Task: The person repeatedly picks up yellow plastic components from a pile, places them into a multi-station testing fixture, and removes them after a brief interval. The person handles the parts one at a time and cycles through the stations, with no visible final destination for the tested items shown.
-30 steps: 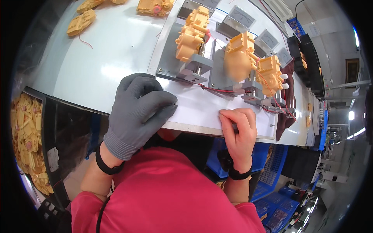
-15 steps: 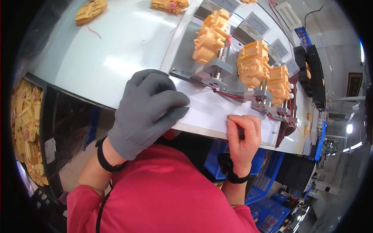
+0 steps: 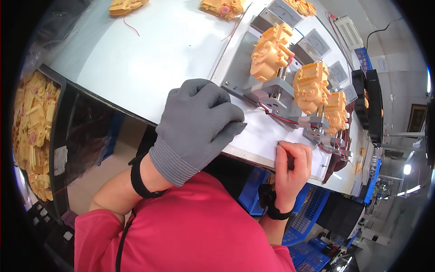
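Observation:
My left hand [image 3: 198, 119], in a grey knit glove, lies on the near edge of the white worktable, its fingers curled in and nothing showing between them. Farther right, my bare right hand [image 3: 293, 165] rests at the same edge with bent fingers and the thumb close to the fingertips; I see nothing in it. Beyond the hands, yellow-orange plastic mechanism housings [image 3: 272, 52], [image 3: 311, 88], [image 3: 335, 113] sit tilted up on grey test holders [image 3: 274, 94] with metal pins and red and black wires. Neither hand touches a housing. White paper [image 3: 253, 129] lies between hands and holders.
Panel meters [image 3: 312, 44] stand in a row behind the holders. Loose housings [image 3: 223, 8] with thin red wires lie at the far left of the worktable [image 3: 149, 63]. A black bin [image 3: 59, 122] full of housings stands left. Blue crates [image 3: 310, 211] are below right.
My view has shifted, so the table, holders and both hands appear farther right and slightly lower. Relative to the table, the hands look unmoved, with fingers still curled.

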Motion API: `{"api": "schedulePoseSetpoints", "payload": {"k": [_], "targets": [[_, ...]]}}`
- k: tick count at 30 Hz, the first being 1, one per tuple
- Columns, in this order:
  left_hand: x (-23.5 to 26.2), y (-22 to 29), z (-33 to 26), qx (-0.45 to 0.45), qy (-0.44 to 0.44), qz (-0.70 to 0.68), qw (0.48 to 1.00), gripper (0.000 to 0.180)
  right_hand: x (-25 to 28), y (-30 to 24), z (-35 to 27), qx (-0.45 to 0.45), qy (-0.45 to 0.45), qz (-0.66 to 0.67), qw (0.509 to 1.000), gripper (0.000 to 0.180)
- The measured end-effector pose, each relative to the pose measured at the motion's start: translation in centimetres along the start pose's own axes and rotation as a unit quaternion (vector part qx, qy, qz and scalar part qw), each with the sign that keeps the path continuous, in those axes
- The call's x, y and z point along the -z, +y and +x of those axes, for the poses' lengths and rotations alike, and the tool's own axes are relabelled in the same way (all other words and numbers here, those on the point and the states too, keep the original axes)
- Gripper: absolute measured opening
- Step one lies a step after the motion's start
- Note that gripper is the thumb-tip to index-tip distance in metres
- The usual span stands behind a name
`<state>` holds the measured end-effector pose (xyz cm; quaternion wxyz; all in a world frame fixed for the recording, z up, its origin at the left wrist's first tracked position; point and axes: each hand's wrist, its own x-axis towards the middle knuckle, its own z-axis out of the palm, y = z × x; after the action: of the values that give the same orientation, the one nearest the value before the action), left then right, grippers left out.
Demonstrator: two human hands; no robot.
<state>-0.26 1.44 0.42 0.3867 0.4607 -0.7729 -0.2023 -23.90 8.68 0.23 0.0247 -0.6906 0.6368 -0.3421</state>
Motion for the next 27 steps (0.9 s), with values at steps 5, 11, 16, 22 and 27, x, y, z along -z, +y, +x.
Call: {"api": "schedulePoseSetpoints", "payload": {"k": [5, 11, 16, 22, 27], "targets": [[-0.37, -0.07, -0.12, -0.002, 0.017, 0.000, 1.000, 0.011, -0.07, 0.09, -0.18, -0.005, 0.003, 0.000, 1.000, 0.020], [-0.57, -0.24, -0.21, 0.004, 0.026, -0.007, 1.000, 0.011, -0.02, -0.07, -0.16, -0.016, 0.001, 0.000, 1.000, 0.019], [-0.64, -0.32, -0.24, -0.002, 0.034, 0.000, 0.999, 0.011, 0.04, -0.15, -0.08, -0.014, -0.004, -0.005, 1.000, 0.019], [-0.42, -0.29, -0.37, 0.001, 0.041, -0.004, 0.999, 0.011, -0.01, -0.24, -0.15, -0.023, -0.002, -0.002, 1.000, 0.016], [-0.70, -0.49, -0.47, -0.009, 0.056, -0.006, 0.998, 0.012, -0.06, -0.51, -0.02, -0.010, -0.005, -0.009, 1.000, 0.010]]}}
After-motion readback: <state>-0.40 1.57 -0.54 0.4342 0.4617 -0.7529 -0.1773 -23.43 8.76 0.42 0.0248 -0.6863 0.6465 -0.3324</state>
